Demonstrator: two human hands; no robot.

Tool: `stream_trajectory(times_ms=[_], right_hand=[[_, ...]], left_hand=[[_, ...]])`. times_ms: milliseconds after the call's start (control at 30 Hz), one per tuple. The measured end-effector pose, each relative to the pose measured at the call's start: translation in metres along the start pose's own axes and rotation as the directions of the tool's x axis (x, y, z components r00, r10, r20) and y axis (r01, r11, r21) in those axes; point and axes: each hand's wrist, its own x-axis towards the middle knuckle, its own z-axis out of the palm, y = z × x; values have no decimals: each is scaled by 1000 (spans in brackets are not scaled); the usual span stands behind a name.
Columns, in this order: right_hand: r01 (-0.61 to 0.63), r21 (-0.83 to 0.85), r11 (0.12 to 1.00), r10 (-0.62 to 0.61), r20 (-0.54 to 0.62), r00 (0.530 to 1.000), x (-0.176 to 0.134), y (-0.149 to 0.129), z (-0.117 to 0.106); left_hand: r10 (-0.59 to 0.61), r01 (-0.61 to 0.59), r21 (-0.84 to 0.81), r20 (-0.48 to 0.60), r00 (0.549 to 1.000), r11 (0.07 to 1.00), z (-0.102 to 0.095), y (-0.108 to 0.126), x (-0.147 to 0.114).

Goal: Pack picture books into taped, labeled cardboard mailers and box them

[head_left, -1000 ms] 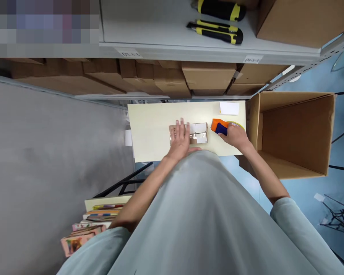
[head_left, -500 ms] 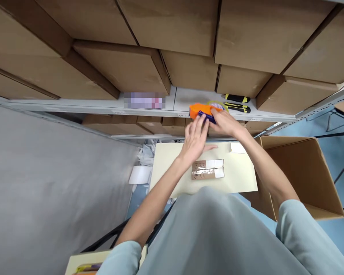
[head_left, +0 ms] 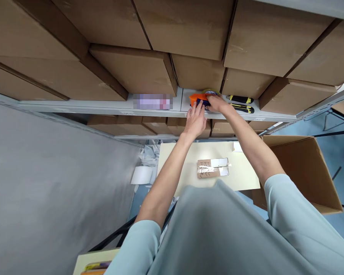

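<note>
- From my remote seat I watch through the head camera; the right hand [head_left: 216, 104] is closed around the rear of an orange and dark blue tape dispenser [head_left: 197, 97], with the palm over its right end;
- the left hand [head_left: 196, 121] meets the dispenser from the near side, fingers laid against the dark blue part; I cannot tell whether those fingers pinch it or only touch it;
- the dispenser sits between the two hands at the grey shelf [head_left: 177, 103]; I cannot make out whether its whole underside rests there; a roll of tape [head_left: 211, 92] shows just behind the grip;
- right of the grip, near the knuckles, I see two black and yellow cutters [head_left: 240, 104] lying on the same shelf; left of it lies a blurred-out item [head_left: 153, 102];
- behind and above the grip stand cardboard boxes [head_left: 202, 72]; below the grip, more cartons [head_left: 225, 126] line the lower shelf;
- nearer me than the grip, a taped parcel [head_left: 209, 168] lies on a pale table [head_left: 240, 175], apart from both hands; a white box [head_left: 237, 147] sits by the right forearm, partly hidden;
- right of that forearm I see a large open carton [head_left: 306, 168].
</note>
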Motion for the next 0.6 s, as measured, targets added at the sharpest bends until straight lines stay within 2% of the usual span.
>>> stream_trajectory(times_ms=[67,133,200,267,333,433,500,600], right_hand=[[-7,3,1000,7,-82,997,-11,2,5],[-8,15,1000,11,-199,980,-37,6,18],[-22,52,998,37,-296,954,-79,8,47],[-48,142,989,91,-318,944,-132,5,90],[-82,241,967,142,-245,959,-189,-6,142],[-155,349,924,174,-22,984,-260,-33,216],[-199,385,901,176,95,980,-292,-48,252],[-253,424,870,212,143,967,-316,-56,284]], left_hand=[[5,-5,-16,-21,1000,1000,-1,1,-7],[0,-2,-40,-59,998,999,1,-1,-29],[-46,41,-69,-86,995,997,11,-4,-68],[-149,144,-92,-56,987,985,32,-5,-120],[-218,221,-119,36,975,968,63,3,-175],[-181,220,-160,223,958,962,114,33,-240],[-82,150,-171,353,932,974,143,58,-262],[45,43,-166,491,870,985,171,85,-266]])
